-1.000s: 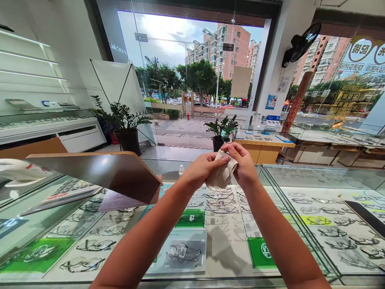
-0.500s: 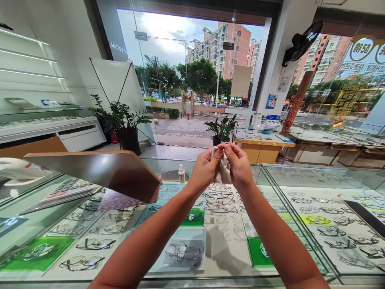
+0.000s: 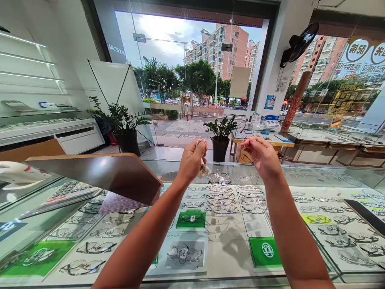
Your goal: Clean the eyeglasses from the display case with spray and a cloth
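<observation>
My left hand (image 3: 192, 162) is closed in a fist around a crumpled pale cloth (image 3: 204, 170), whose loose end hangs below the fingers. Off to the right, my right hand (image 3: 264, 158) pinches a thin-rimmed pair of glasses (image 3: 246, 155) between thumb and fingers. One round lens shows beside the fingertips; the rest is faint against the background and partly hidden by the hand. Both hands are raised above the glass display case (image 3: 228, 237), apart from each other. Rows of spectacle frames (image 3: 221, 196) lie inside the case beneath them.
A tilted brown-edged mirror or panel (image 3: 99, 170) stands on the counter at left, near a calculator-like keypad (image 3: 64, 192). A dark flat object (image 3: 365, 216) lies at right. Beyond the counter are potted plants (image 3: 220, 134) and a wooden-sided display table (image 3: 264, 138).
My hands, together at the cloth before, have moved apart. The cloth went left with my left hand; my right hand moved right, and the glasses now show in it.
</observation>
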`<action>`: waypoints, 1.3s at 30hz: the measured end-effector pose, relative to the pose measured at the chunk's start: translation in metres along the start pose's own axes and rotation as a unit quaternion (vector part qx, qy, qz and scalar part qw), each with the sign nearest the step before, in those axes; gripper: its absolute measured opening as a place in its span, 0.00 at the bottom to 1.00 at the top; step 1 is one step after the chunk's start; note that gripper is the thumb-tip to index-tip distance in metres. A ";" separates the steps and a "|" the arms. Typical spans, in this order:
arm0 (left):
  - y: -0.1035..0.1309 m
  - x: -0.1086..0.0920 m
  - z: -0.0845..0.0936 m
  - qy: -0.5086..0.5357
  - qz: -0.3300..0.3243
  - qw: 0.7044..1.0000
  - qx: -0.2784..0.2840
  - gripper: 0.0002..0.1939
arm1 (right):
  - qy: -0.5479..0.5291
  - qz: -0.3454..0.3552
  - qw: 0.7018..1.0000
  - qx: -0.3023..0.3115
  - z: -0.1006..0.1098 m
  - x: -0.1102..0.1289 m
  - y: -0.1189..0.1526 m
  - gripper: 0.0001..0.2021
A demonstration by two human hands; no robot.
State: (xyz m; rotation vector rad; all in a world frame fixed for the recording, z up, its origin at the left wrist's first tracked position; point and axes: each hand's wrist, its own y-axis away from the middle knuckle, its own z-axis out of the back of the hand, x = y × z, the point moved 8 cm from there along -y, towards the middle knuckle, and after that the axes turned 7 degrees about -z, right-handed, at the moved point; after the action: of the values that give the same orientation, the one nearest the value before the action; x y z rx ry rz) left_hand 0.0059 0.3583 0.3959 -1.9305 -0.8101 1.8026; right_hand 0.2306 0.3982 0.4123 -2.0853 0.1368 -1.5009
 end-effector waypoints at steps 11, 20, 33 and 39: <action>0.021 -0.066 -0.017 -0.302 -0.281 0.907 0.085 0.40 | 0.114 -0.084 0.965 0.222 -0.034 -0.004 0.019 0.14; 0.030 -0.074 -0.025 -0.319 -0.398 0.854 0.100 0.30 | 0.139 -0.074 0.960 0.232 -0.036 0.000 0.022 0.14; 0.033 -0.084 -0.020 -0.334 -0.471 0.814 0.063 0.29 | 0.041 0.035 0.998 -0.011 -0.005 0.021 0.013 0.26; 0.031 -0.090 -0.007 -0.341 -0.461 0.819 -0.012 0.27 | -0.027 0.108 0.993 -0.043 -0.004 0.037 0.018 0.35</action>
State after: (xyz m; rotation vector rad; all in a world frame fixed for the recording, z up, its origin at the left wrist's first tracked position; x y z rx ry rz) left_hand 0.0164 0.2777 0.4466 -0.5542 -1.6225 1.7364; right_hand 0.2445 0.3675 0.4355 -2.1011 0.4005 -1.3278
